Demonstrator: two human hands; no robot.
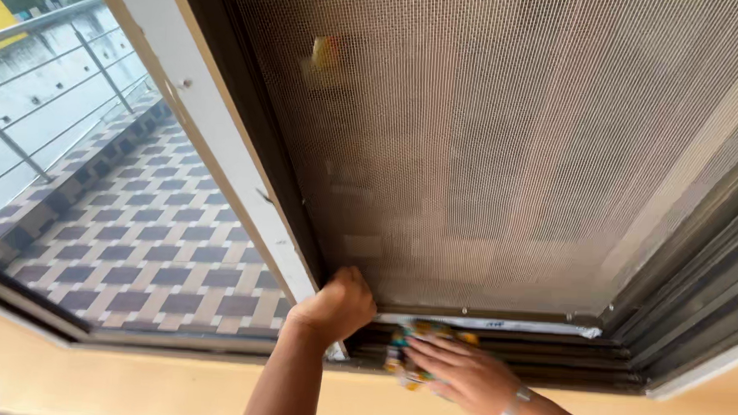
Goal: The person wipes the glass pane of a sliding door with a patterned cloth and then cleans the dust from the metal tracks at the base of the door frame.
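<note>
My left hand (337, 306) grips the lower corner of the dark frame of a sliding mesh screen (504, 155). My right hand (460, 373), with a clear bangle on the wrist, presses a colourful yellow and blue cloth (406, 338) flat into the dark window track (561, 361) below the screen. Most of the cloth is hidden under my fingers.
A white and dark window frame bar (222, 143) runs diagonally left of the screen. Through the open side lies a checkered tiled balcony floor (135, 239) with a metal railing (42, 94). A cream sill and wall (88, 378) sit below the track.
</note>
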